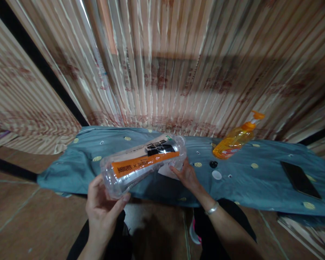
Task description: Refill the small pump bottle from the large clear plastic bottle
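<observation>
A clear plastic bottle with an orange, black and silver label lies tilted across the view, above the cloth-covered surface. Its base rests in my left hand, with the thumb on the near side and the fingers underneath. At the other end, my right hand is closed on a thin white piece like tissue, held against the bottle near its neck. Part of that hand's fingers is hidden behind the bottle. To the right of my right hand lie a small black cap and a white disc.
An orange pump bottle leans on the teal cloth. Farther right lies a dark phone. A striped curtain hangs behind, with dark poles at the sides. Brown tiled floor shows below.
</observation>
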{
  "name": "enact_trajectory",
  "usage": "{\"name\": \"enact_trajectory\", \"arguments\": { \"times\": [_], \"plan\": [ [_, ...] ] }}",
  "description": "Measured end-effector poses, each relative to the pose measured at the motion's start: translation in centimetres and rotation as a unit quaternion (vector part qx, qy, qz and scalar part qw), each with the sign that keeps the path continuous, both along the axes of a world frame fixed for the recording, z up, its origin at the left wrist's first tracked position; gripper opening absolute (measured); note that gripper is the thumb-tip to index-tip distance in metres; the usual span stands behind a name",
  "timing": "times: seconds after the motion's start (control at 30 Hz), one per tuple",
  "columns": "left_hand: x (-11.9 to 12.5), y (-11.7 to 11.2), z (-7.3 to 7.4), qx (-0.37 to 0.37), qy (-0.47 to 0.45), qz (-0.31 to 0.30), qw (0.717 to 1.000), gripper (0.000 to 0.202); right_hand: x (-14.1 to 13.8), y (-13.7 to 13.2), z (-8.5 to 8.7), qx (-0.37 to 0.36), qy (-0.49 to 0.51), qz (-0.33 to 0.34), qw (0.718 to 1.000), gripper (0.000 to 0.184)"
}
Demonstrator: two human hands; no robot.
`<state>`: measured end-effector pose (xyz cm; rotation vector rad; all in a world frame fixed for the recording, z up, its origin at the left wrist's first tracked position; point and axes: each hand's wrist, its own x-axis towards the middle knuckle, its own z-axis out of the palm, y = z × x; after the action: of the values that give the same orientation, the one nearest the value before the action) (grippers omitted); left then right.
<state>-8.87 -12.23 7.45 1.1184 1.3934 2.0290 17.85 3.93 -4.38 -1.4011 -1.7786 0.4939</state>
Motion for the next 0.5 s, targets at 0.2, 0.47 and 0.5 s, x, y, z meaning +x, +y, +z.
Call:
{"name": "enact_trajectory", "arguments": {
  "times": [0.2,0.47,0.5],
  "plan": [
    [0.19,0.08,0.24,-0.007,0.001,0.02,1.0,0.07,0.15,-0.13,0.29,-0.016,0.002,0.002,1.0,0.063],
    [-0.46,-0.23,-0.29,-0.021,0.009,0.01,1.0,0.071,-0.02,-0.09,0.23,0.007,-0.002,0.0,1.0,0.064],
    [-0.48,-0.25,-0.31,-0.022,0.007,0.01,1.0,0.072,-0.01,-0.1,0.28,0.01,-0.001,0.001,1.0,0.065]
  ]
}}
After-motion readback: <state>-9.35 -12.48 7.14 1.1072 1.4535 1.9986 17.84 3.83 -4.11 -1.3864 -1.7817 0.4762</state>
